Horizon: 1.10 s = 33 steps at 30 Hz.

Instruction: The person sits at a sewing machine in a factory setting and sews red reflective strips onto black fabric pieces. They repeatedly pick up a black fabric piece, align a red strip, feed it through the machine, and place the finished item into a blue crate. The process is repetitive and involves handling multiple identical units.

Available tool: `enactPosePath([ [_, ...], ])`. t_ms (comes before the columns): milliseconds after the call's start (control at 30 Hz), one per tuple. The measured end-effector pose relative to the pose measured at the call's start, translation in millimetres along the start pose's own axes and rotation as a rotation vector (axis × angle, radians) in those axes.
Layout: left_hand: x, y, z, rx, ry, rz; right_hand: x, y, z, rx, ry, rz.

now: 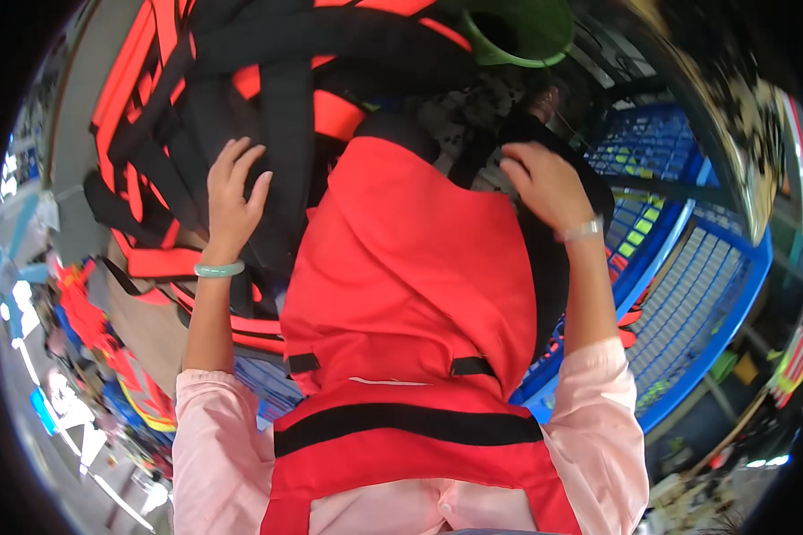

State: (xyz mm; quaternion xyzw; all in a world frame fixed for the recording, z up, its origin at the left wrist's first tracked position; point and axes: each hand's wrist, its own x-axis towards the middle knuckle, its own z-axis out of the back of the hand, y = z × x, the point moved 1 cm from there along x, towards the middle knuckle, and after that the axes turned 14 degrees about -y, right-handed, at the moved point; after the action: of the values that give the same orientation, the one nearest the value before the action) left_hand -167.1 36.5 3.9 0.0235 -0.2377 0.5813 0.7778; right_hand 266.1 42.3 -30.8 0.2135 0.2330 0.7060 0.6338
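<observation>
A red fabric piece (401, 267) with black straps drapes from my lap up over a pile of red and black strapped vests (241, 107). My left hand (234, 198) lies flat with fingers spread on a black strap of the pile, a pale green bangle on its wrist. My right hand (544, 183) curls over the black edge at the red piece's upper right corner, a thin bracelet on its wrist. Both forearms wear pink sleeves.
Blue plastic crates (687, 294) with grid walls stand to the right. A green round tub (519, 36) sits at the top. More red vests (89, 321) lie on the floor at the left, beside a grey surface (80, 116).
</observation>
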Motion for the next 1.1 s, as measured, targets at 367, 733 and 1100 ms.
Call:
enactPosePath([
  [367, -20.2, 79.2, -39.1, 0.120, -0.091, 0.314, 28.6, -242.2, -262.4, 0.025, 0.725, -0.428],
  [733, -40.8, 105.1, -41.5, 0.075, 0.036, 0.444, 38.7, -231.8, -325.2, 0.131, 0.674, -1.282],
  [1100, -86.0, 96.1, -33.2, -0.005, 0.121, 0.469, 27.1, -238.0, -378.0, 0.036, 0.668, -1.181],
])
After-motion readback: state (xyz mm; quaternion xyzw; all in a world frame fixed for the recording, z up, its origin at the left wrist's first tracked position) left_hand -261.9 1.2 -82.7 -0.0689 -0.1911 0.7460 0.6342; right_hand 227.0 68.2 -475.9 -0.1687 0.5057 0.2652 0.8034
